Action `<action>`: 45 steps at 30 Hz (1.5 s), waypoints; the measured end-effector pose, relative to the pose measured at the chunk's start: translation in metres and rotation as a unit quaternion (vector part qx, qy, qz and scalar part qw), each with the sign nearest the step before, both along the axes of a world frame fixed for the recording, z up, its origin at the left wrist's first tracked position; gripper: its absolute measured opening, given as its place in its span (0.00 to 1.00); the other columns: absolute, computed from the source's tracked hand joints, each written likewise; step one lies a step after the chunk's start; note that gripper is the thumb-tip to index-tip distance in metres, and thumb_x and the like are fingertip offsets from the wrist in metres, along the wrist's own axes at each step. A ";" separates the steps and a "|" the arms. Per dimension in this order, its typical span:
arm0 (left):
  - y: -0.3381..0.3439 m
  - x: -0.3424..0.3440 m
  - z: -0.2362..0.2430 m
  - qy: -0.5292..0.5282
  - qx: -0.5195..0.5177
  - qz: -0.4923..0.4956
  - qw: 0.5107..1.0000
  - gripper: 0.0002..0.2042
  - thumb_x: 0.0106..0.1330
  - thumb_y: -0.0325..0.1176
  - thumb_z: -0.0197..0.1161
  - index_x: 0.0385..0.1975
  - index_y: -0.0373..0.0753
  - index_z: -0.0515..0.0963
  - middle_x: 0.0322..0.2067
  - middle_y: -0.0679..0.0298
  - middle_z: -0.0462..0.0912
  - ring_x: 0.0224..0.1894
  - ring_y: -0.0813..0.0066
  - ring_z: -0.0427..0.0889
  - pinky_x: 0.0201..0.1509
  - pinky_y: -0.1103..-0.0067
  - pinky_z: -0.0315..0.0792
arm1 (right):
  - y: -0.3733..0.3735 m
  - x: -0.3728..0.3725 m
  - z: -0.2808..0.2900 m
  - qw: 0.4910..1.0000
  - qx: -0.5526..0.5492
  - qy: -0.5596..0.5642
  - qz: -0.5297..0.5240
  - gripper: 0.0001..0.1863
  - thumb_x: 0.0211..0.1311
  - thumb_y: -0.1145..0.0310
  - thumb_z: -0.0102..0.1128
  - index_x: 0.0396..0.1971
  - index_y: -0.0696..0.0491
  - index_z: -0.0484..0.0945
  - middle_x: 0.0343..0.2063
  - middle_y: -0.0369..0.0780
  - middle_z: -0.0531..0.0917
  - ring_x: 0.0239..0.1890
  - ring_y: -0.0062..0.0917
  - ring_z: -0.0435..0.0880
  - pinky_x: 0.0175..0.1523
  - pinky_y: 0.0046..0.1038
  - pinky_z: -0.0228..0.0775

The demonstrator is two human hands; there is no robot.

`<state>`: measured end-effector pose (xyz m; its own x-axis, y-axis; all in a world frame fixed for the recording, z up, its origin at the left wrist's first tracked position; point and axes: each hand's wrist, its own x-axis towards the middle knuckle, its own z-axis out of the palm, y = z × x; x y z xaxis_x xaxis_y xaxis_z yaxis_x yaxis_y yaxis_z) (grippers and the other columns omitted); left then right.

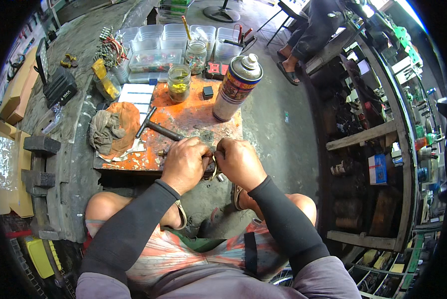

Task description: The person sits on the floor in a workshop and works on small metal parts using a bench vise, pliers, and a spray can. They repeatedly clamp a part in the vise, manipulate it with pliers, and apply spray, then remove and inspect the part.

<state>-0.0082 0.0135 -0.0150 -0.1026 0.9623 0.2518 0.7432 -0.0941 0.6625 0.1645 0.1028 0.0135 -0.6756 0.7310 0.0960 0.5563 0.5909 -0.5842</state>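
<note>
My left hand (pixel 187 162) and my right hand (pixel 239 162) are close together just past the front edge of the low orange table (pixel 198 112). Both have their fingers curled in a pinch. A thin pale strip (pixel 214 167) shows between them; the fingers hide most of it, so its kind is unclear. Beyond my left hand lies a dark T-shaped handle tool (pixel 161 130), its end almost reaching the knuckles. Past my right hand stands a tall spray can (pixel 237 88) with a white top. A small black cube-shaped piece (pixel 207 92) sits left of the can.
Crumpled rags (pixel 115 128) lie at the table's left. Glass jars (pixel 179 83) and clear plastic bins (pixel 156 59) line the back. A wooden shelf frame (pixel 365 135) stands on the right, a bench vise (pixel 41 162) on the left. Another person's legs (pixel 310 37) are at the far right.
</note>
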 end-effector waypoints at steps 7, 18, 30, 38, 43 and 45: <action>0.005 -0.003 0.003 0.014 -0.002 -0.001 1.000 0.06 0.59 0.27 0.76 0.35 0.38 0.87 0.37 0.57 0.85 0.48 0.49 0.85 0.54 0.58 0.77 | 0.007 -0.004 0.003 1.000 0.010 -0.019 0.008 0.08 0.62 0.71 0.66 0.30 0.61 0.85 0.28 0.56 0.86 0.36 0.54 0.89 0.45 0.48 0.82; 0.006 -0.004 0.001 -0.001 0.005 -0.004 1.000 0.03 0.61 0.27 0.73 0.33 0.38 0.87 0.36 0.55 0.84 0.46 0.48 0.84 0.54 0.56 0.76 | 0.007 -0.004 0.005 0.998 0.019 -0.055 0.009 0.08 0.62 0.70 0.68 0.31 0.61 0.85 0.28 0.56 0.86 0.36 0.54 0.89 0.45 0.48 0.82; 0.006 -0.004 0.001 0.008 -0.007 -0.008 1.000 0.05 0.61 0.28 0.74 0.35 0.38 0.87 0.38 0.56 0.85 0.48 0.48 0.84 0.55 0.56 0.76 | 0.009 -0.004 0.008 0.996 -0.031 -0.077 0.026 0.07 0.63 0.72 0.66 0.33 0.61 0.86 0.31 0.57 0.87 0.38 0.54 0.89 0.46 0.49 0.82; 0.005 -0.001 0.006 -0.003 -0.007 -0.001 1.000 0.07 0.58 0.27 0.78 0.34 0.38 0.88 0.36 0.56 0.85 0.46 0.50 0.85 0.53 0.59 0.77 | 0.018 0.010 0.012 0.998 -0.006 -0.013 -0.056 0.09 0.65 0.69 0.67 0.33 0.61 0.87 0.30 0.56 0.88 0.38 0.54 0.90 0.45 0.47 0.83; 0.006 -0.001 0.005 0.002 -0.022 0.003 1.000 0.06 0.60 0.28 0.78 0.35 0.40 0.89 0.38 0.58 0.86 0.48 0.52 0.85 0.55 0.59 0.77 | 0.005 0.002 0.006 0.999 -0.044 -0.023 -0.012 0.10 0.65 0.68 0.67 0.34 0.61 0.87 0.29 0.56 0.87 0.37 0.54 0.90 0.45 0.47 0.83; 0.005 0.000 0.008 0.007 -0.031 0.005 0.999 0.06 0.61 0.29 0.78 0.35 0.41 0.89 0.39 0.59 0.86 0.48 0.52 0.85 0.57 0.59 0.77 | 0.007 -0.001 0.003 1.000 -0.026 -0.016 0.005 0.09 0.65 0.69 0.66 0.33 0.61 0.87 0.29 0.56 0.87 0.37 0.54 0.90 0.45 0.47 0.83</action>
